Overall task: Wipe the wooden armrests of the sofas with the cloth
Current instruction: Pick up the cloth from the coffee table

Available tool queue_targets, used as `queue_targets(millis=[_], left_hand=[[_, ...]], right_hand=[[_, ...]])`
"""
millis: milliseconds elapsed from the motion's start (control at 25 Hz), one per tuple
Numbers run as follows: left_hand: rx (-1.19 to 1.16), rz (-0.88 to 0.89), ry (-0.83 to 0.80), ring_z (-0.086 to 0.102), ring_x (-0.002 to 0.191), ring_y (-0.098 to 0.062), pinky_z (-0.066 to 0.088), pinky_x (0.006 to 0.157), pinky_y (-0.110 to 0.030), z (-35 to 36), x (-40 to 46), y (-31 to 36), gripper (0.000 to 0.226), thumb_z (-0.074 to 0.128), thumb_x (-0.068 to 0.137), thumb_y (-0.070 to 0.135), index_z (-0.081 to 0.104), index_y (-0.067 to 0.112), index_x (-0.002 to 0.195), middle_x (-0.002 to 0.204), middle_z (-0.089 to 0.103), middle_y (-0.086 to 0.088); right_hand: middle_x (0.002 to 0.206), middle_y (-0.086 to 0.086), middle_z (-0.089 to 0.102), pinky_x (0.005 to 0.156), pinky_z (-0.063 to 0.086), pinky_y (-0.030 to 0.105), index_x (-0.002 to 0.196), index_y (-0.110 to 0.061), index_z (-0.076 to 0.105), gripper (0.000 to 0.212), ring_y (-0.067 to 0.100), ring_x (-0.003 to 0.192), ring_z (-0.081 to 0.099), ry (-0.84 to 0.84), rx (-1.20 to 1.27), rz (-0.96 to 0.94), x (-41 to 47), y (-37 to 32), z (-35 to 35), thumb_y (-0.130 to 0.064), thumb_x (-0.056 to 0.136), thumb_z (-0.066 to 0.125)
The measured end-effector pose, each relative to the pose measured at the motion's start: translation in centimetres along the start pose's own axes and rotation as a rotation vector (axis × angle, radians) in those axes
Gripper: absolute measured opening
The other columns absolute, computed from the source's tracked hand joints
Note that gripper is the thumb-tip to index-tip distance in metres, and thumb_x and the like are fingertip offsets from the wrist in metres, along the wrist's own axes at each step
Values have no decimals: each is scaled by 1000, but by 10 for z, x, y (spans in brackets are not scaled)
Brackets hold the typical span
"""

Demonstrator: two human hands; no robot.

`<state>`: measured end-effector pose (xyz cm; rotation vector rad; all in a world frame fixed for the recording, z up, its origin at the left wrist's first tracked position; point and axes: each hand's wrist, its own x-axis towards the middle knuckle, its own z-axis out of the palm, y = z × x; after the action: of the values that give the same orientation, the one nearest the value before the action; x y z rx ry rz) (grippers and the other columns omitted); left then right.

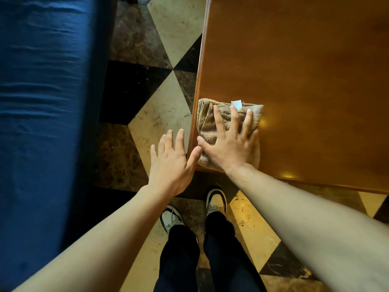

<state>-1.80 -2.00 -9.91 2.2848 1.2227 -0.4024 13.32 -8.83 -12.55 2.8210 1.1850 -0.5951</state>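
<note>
A folded beige cloth (pixel 207 127) with a small white tag lies on the near left corner of a glossy brown wooden surface (pixel 305 81). My right hand (pixel 229 142) presses flat on the cloth, fingers spread. Just left of that corner, my left hand (pixel 170 163) hovers over the floor with its fingers apart and nothing in it; its thumb tip is at the wood's edge. No sofa armrest can be told apart here.
A blue upholstered sofa (pixel 42 102) fills the left side. Between it and the wooden surface runs a strip of patterned marble floor (pixel 147 91). My legs in dark trousers and two sneakers (pixel 215 201) stand below the wood's near edge.
</note>
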Motion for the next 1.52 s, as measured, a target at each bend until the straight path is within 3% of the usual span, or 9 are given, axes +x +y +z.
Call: queue_targets(millis=[120, 280, 520, 800, 1040, 1320, 1520], left_hand=[[-13, -23, -37, 8, 154, -26, 9, 124, -55, 4, -10, 1, 87, -1, 90, 77, 10, 25, 159, 167, 13, -11], [-22, -79, -49, 9, 154, -26, 9, 123, -55, 0, -21, -1, 83, 3, 93, 72, 12, 23, 159, 167, 15, -12], [-40, -142, -20, 12, 153, -27, 12, 122, -57, -38, -45, 1, 77, 9, 98, 67, 15, 21, 159, 165, 19, -13], [-38, -267, 204, 19, 151, -29, 16, 120, -58, -147, -109, -26, 74, 14, 100, 64, 22, 19, 157, 162, 27, -14], [-19, -457, 335, 15, 152, -29, 11, 121, -58, -220, -223, -85, 81, 8, 95, 68, 21, 18, 157, 163, 24, -14], [8, -738, 539, 14, 152, -31, 9, 122, -57, -275, -422, -192, 77, 14, 98, 66, 17, 19, 159, 164, 21, -15], [20, -875, 664, 16, 151, -32, 11, 121, -57, -288, -567, -267, 78, 10, 96, 68, 21, 22, 159, 164, 23, -15]], right_hand=[[168, 7, 23, 116, 26, 66, 162, -42, 23, 82, 44, 154, 14, 82, -14, -65, -8, 2, -3, -67, 91, 54], [158, 6, 37, 109, 39, 55, 159, -38, 35, 72, 40, 140, 32, 44, -32, -132, -13, -3, -13, -54, 94, 62], [133, 7, 54, 99, 49, 50, 152, -31, 47, 63, 33, 119, 47, -41, 188, -192, -23, -14, -54, -44, 94, 66], [131, 2, 55, 102, 48, 45, 153, -36, 45, 58, 26, 120, 49, -185, 328, -514, -64, -94, -145, -44, 98, 61], [127, 3, 56, 99, 50, 46, 152, -34, 47, 59, 26, 116, 52, -128, 327, -806, -133, -208, -217, -42, 96, 64], [123, -1, 54, 92, 50, 45, 150, -40, 45, 55, 26, 112, 51, -82, 329, -1154, -305, -336, -261, -44, 96, 59], [127, 2, 54, 91, 50, 46, 149, -37, 43, 53, 29, 114, 50, -25, 303, -1305, -422, -428, -265, -46, 98, 53]])
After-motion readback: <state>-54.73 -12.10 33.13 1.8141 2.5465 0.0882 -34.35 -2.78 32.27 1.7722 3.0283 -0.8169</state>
